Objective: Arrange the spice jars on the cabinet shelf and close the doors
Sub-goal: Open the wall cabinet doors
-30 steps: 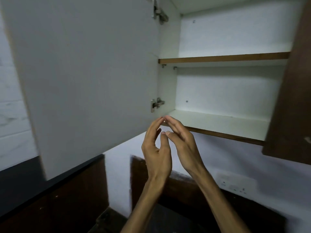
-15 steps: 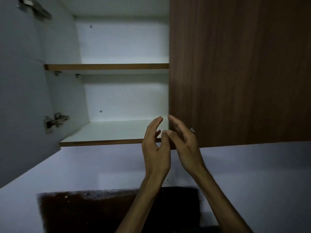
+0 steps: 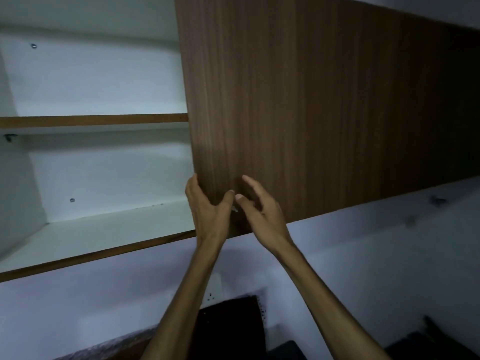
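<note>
My left hand [image 3: 207, 214] hooks its fingers [image 3: 193, 183] round the free edge of the door [image 3: 311, 113], I reckon to swing it, my right hand [image 3: 262, 211] hangs loosely spread at three o'clock, and the shelf [image 3: 98, 237] lies at nine o'clock, spice jars nowhere in view.

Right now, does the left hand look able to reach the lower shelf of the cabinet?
Probably yes. The left hand is at the edge of the closed brown door, right beside the lower shelf, and that side stands open with nothing in front.
</note>
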